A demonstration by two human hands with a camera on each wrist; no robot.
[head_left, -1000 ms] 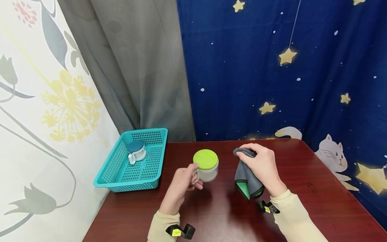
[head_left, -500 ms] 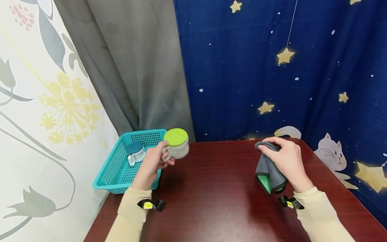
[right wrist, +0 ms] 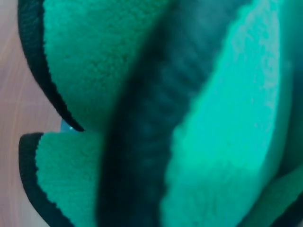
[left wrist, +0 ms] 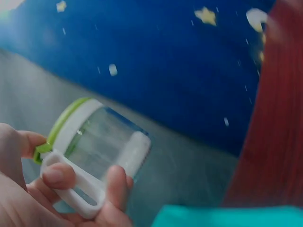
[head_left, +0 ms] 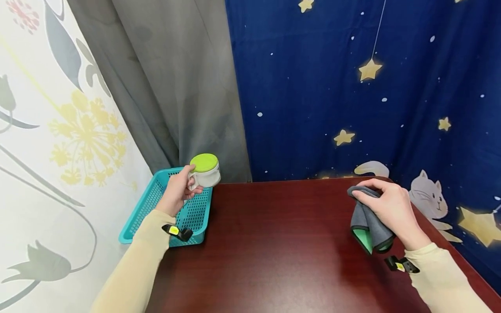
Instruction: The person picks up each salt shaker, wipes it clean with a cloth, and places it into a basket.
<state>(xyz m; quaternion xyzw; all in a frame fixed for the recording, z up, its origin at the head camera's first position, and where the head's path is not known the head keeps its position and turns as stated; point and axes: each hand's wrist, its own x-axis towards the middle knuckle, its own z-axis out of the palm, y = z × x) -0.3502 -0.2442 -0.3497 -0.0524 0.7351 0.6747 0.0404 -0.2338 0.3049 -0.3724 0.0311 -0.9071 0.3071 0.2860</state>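
Observation:
My left hand [head_left: 176, 191] grips the white handle of a small clear jar [head_left: 207, 177] with a bright green lid. The jar hangs in the air over the back right corner of a turquoise basket [head_left: 201, 221], tilted a little. From the left wrist view, fingers curl through and around the handle [left wrist: 90, 196], and the thumb sits by the lid's tab. Out to the right, my right hand [head_left: 393, 208] pinches a folded cloth [head_left: 372, 217], grey outside and green inside with black edging. Its green folds [right wrist: 218, 156] fill most of the right wrist view.
The basket stands at the back left of a dark red wooden table [head_left: 274, 243], beside a flower-patterned wall covering [head_left: 86, 143]. A grey curtain [head_left: 203, 87] and a blue star-patterned curtain [head_left: 297, 95] hang behind the table.
My left hand has carried the jar left and away from me, from mid-table to over the basket, now covering the blue-lidded jar inside. My right hand has moved right with the cloth.

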